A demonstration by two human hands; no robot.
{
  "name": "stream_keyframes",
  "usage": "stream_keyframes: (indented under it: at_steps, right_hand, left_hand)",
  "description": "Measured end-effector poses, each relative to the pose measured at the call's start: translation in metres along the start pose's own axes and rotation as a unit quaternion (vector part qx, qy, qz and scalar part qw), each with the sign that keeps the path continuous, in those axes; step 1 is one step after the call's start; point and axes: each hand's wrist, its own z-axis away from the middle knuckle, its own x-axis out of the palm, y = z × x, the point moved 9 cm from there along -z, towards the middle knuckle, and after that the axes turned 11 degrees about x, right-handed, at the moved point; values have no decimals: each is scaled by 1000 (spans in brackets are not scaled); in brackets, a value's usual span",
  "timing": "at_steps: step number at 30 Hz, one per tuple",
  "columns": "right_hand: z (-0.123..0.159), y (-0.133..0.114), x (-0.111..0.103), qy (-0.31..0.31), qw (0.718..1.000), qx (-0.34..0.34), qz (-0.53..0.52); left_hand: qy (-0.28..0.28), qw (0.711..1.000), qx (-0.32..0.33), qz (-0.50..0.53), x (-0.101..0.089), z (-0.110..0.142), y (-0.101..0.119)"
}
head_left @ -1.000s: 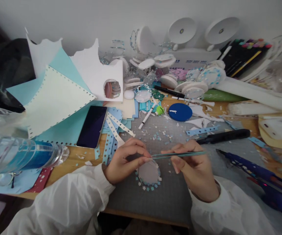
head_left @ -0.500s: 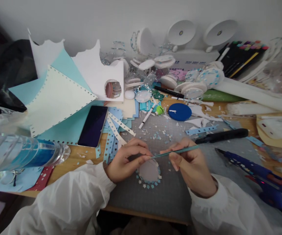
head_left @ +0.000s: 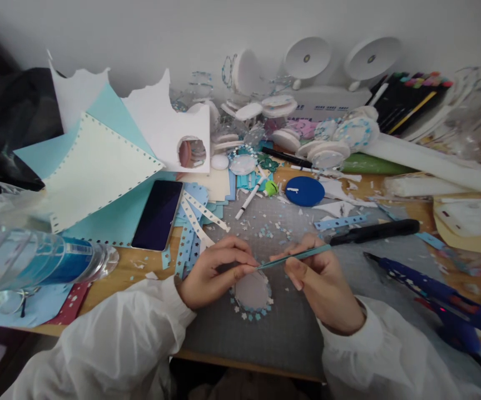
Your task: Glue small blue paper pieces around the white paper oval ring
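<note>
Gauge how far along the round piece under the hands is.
Looks done: small stars line the lower rim of the round piece. In hand: teal tweezers in the right hand, tips at the left hand's fingertips, near the upper rim. Left: probably that upper rim, but fingers partly cover it, so I can't tell how much. Loose bits lie on the mat.
</note>
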Motion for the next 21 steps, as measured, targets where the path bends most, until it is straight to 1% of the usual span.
stream_keyframes:
  at_steps: [7, 14, 16, 18, 21]
  right_hand:
    - [1, -6, -2, 2, 1000, -12, -4]
    - [-2, -6, -5, 5, 998, 1, -56]
    - [-3, -6, -7, 11, 998, 8, -69]
    - [-4, -5, -8, 15, 997, 18, -79]
    - [-5, -5, -9, 19, 996, 26, -84]
  left_hand:
    - [-16, 1000, -2, 4, 4, 1, -2]
    - [-10, 1000, 12, -16, 4, -2, 2]
    - [3, 999, 21, -43, 1, -3, 4]
    - [28, 994, 42, -94, -5, -5, 7]
    - [70, 975, 80, -193, -16, -6, 12]
